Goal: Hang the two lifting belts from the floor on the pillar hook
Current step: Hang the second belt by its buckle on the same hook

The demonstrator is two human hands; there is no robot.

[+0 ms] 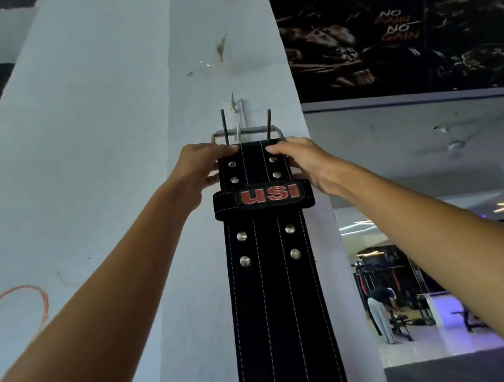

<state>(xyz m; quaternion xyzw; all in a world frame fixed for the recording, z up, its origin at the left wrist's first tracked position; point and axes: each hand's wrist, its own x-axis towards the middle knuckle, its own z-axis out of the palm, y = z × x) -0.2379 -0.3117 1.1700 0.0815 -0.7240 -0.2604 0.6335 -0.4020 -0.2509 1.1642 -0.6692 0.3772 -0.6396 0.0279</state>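
A black leather lifting belt (271,281) with white stitching, steel rivets and a red "USI" loop runs up the white pillar (110,142). Its steel buckle (247,134), with two dark prongs pointing up, lies across the white hook (235,107) on the pillar's face. My left hand (201,171) grips the belt's top left corner just below the buckle. My right hand (301,161) grips the top right corner. Only one belt is in view.
A dark poster (399,41) reading "NO PAIN NO GAIN" hangs on the wall at the upper right. Below right, a gym floor with machines (395,315) and a bent-over person (379,311) shows. An orange ring mark (16,309) is on the pillar's left face.
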